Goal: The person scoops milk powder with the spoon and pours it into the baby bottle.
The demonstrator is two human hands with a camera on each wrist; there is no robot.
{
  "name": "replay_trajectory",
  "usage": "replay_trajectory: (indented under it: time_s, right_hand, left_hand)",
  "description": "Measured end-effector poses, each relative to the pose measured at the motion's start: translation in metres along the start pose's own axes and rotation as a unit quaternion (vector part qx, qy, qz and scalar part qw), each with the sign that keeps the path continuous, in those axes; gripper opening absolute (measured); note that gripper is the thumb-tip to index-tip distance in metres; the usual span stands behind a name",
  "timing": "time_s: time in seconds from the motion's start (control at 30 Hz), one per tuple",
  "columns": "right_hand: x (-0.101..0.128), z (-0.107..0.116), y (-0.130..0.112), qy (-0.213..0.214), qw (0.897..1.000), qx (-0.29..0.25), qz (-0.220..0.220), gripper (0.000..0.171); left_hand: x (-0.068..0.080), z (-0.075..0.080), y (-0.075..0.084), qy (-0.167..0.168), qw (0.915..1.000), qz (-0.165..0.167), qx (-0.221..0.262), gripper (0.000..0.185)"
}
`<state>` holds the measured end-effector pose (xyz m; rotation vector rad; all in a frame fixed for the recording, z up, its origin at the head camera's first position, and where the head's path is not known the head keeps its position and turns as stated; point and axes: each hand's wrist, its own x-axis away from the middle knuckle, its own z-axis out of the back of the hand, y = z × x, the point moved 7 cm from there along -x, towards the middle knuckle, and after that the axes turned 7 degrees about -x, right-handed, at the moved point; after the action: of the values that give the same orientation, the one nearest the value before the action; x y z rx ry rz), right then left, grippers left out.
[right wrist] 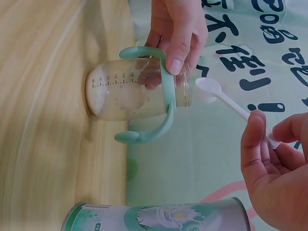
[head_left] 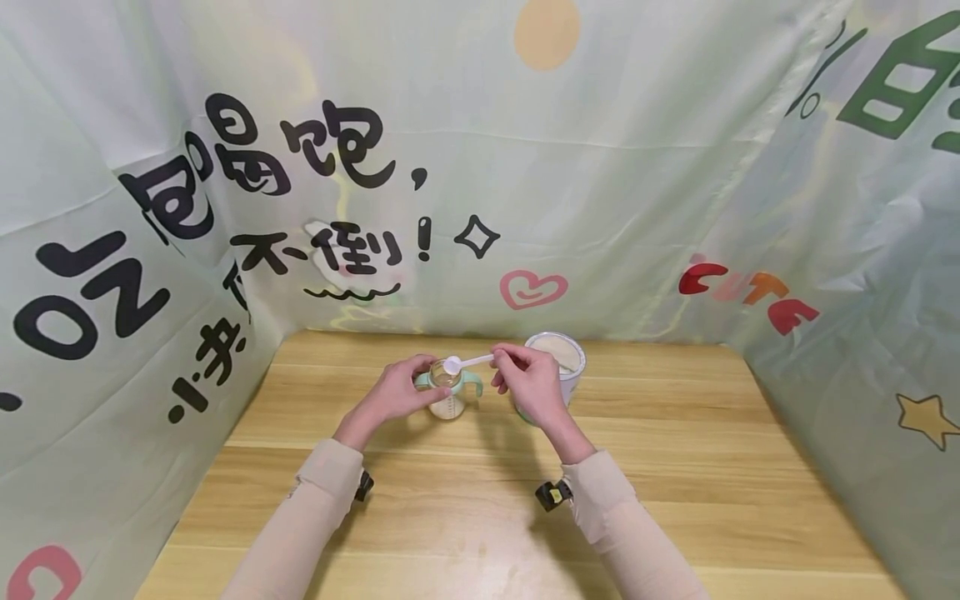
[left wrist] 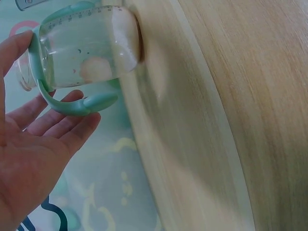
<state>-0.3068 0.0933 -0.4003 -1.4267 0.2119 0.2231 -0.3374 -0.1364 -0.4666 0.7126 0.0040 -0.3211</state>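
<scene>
Now we pinch the scoop (head_left: 467, 362) in our right hand (head_left: 531, 382) over the bottle (head_left: 447, 392), left hand (head_left: 395, 389) gripping its collar; tin (head_left: 558, 364) just behind.

Both forearms, covered in beige sleeves, are extended forward from the six o'clock edge of the head view and are angled inward toward each other. A small black device is strapped at each wrist. The left hand (head_left: 393, 390) is raised at about eleven o'clock of its wrist, its fingers and thumb curled in a grip. The right hand (head_left: 528, 383) is held just beside it at three o'clock, thumb and forefinger pinched together, the remaining fingers loosely curled.
</scene>
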Motion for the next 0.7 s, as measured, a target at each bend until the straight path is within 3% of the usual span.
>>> replay_trajectory:
  time_s: [0.4, 0.7]
  right_hand:
    - [-0.001, 0.004, -0.001, 0.003, 1.0, -0.028, -0.005, 0.019]
    - [-0.002, 0.01, -0.005, 0.013, 0.999, -0.034, -0.003, 0.018]
  left_hand:
    - [-0.001, 0.0, 0.004, -0.003, 1.0, -0.003, -0.004, 0.08]
    - [-0.006, 0.001, 0.01, 0.01, 0.9998, -0.015, -0.012, 0.08]
